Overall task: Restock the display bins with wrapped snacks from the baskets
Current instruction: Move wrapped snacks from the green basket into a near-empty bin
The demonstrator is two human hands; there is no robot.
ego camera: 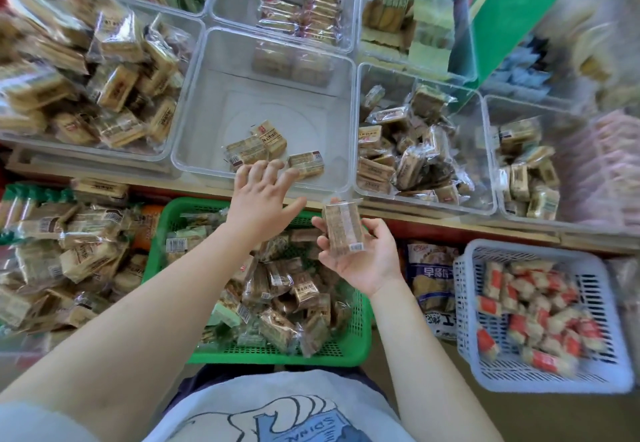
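Your right hand [360, 254] holds one brown wrapped snack [343, 228] upright above the green basket [349, 344] heaped with similar packs, while three lie flat in the clear bin [194, 154].

Top-left bins [104, 1] blurred; right bin [609, 150] cut off.

A single wide-angle view from the person's head looks steeply down and forward, close over the green basket [349, 344] at lower centre. Clear bins [194, 95] fill the upper frame, bent by the lens; the edges blur.
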